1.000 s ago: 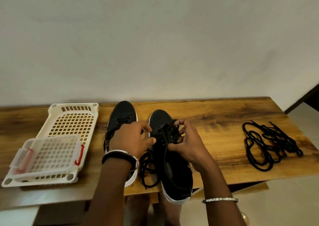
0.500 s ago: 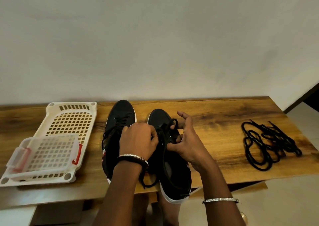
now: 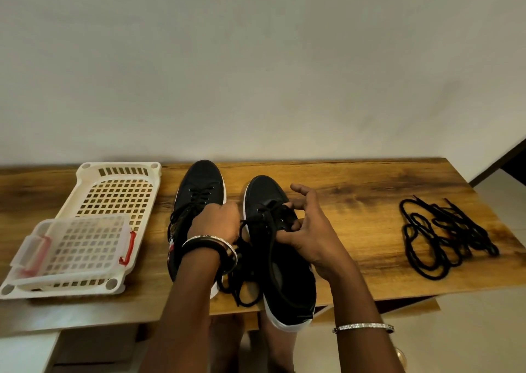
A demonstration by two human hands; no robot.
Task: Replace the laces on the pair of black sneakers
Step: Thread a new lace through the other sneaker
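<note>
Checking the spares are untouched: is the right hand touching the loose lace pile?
Apart. The head view shows bare tabletop between the right hand and the lace pile.

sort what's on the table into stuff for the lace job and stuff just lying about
For the job: near sneaker, its loosened lace, far sneaker, spare laces.

Lying about: white basket, clear box on it.

One head-worn wide-angle view looks forward and down, close over the wooden table (image 3: 355,187).
</note>
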